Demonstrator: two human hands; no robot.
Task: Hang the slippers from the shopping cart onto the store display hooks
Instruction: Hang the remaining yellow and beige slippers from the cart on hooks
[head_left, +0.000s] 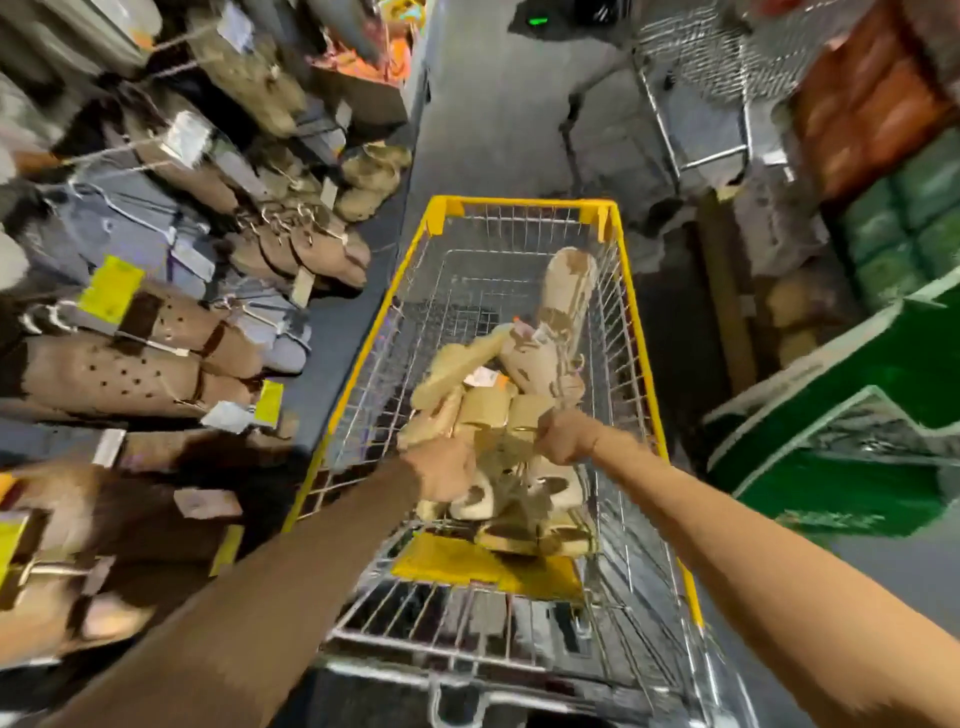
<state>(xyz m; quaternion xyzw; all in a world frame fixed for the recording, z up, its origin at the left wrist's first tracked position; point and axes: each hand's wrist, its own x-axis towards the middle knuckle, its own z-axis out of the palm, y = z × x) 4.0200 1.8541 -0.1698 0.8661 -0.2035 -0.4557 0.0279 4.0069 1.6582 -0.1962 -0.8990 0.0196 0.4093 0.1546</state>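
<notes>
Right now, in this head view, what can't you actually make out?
- Left hand: motion blur hides whether its fingers grip a slipper.
- Right hand: fist looks closed in the slipper pile; what it holds is blurred.
- Display hooks: blurred, free ones not distinguishable.
- Cart: near end cut off by the bottom edge.

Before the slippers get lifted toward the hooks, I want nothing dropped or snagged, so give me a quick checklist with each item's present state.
1. Left hand grips slippers in the cart: ok, fingers look curled, though blurred.
2. Right hand holds the bundle: ok, fist closed.
3. Bundle free of the remaining slippers: cannot tell, tangled pile.
4. Load clear of the yellow-rimmed cart: not ok, it sits inside the basket.
5. Free display hook on the left: cannot tell, the visible ones look loaded.
</notes>
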